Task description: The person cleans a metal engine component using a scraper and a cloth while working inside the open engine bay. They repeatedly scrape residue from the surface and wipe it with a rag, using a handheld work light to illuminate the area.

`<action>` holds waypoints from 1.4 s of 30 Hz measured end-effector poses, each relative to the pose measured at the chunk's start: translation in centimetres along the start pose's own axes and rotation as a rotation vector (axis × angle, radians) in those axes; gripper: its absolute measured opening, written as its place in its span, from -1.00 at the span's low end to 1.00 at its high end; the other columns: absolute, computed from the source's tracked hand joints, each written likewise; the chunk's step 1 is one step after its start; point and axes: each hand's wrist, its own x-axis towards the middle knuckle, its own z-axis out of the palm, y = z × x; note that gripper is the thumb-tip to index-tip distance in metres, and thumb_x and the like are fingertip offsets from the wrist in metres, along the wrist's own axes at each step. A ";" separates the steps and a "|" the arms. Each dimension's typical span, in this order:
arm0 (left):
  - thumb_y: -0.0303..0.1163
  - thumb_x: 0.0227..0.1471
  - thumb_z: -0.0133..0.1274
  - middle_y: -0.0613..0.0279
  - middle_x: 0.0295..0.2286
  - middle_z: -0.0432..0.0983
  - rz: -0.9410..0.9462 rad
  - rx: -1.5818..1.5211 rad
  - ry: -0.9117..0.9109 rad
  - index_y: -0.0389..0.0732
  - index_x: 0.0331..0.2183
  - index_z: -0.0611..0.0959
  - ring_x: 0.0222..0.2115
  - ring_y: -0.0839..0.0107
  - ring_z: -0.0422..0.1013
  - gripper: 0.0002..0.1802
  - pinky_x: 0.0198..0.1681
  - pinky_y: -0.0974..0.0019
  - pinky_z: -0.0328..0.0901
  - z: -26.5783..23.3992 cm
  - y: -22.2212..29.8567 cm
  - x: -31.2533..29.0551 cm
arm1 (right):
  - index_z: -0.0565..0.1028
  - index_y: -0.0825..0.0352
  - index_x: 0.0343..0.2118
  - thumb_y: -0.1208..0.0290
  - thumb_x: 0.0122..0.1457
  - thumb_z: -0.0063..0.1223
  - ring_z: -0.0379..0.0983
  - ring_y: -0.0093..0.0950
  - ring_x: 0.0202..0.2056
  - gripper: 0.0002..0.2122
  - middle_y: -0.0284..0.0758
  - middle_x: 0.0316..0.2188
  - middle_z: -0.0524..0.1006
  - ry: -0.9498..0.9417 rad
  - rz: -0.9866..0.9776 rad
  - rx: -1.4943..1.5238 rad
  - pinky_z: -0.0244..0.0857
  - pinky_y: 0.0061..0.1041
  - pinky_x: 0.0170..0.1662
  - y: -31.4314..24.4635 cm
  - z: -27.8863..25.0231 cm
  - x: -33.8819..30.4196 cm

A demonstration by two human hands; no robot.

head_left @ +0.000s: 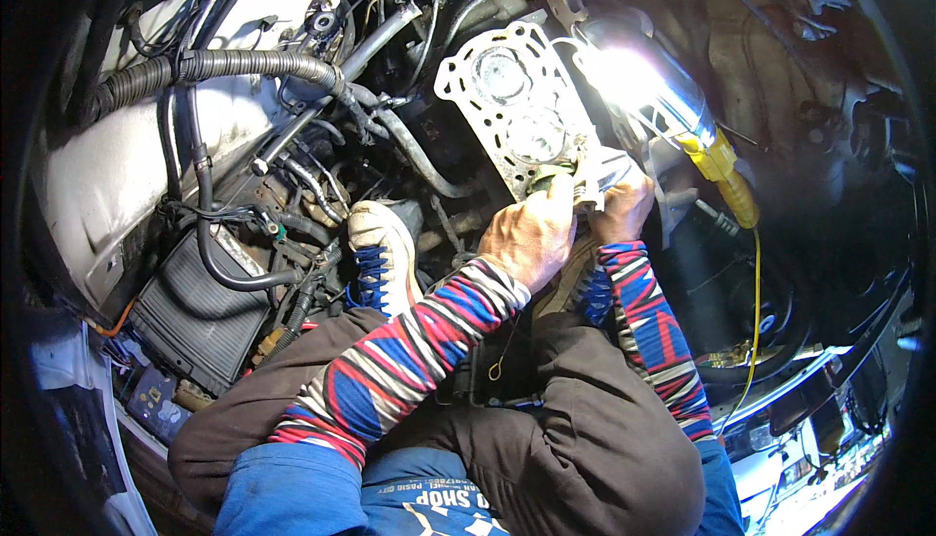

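Silvery metal engine part [517, 107] with two round holes, standing in the car's engine bay, left hand [526, 238] and right hand [621, 206] both gripping its bottom edge, bright work lamp [648, 92] beside it

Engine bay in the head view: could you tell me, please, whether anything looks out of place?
Yes: the person sits inside the bay, a white shoe resting among the hoses. A lit work lamp lies tilted against the parts, beside both hands.
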 end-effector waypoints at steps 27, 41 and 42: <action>-0.38 0.14 -0.01 -0.15 -0.51 0.55 -0.029 -0.067 0.043 -0.25 -0.17 0.45 -0.47 -0.12 0.52 -0.78 -0.43 -0.02 0.43 0.4 -0.1 0.1 | 0.61 0.30 -0.37 0.40 0.09 0.13 0.57 -0.10 -0.38 -0.88 -0.12 -0.46 0.60 -0.006 0.059 -0.003 0.42 -0.29 -0.33 -0.2 0.0 -0.1; -0.44 0.07 0.06 -0.15 -0.51 0.54 -0.035 -0.055 0.026 -0.26 -0.14 0.46 -0.46 -0.12 0.52 -0.72 -0.42 -0.03 0.42 0.2 0.4 0.3 | 0.61 0.31 -0.33 0.47 0.04 0.22 0.59 -0.17 -0.37 -0.88 -0.17 -0.42 0.62 0.014 0.072 0.011 0.43 -0.31 -0.33 -0.2 0.1 0.0; -0.44 0.07 0.06 -0.15 -0.49 0.54 -0.092 -0.052 -0.002 -0.25 -0.13 0.47 -0.45 -0.12 0.52 -0.71 -0.40 -0.02 0.42 0.1 0.3 0.5 | 0.61 0.32 -0.33 0.48 0.04 0.21 0.59 -0.18 -0.38 -0.88 -0.19 -0.42 0.63 -0.042 0.148 -0.023 0.44 -0.32 -0.32 -0.2 0.2 0.0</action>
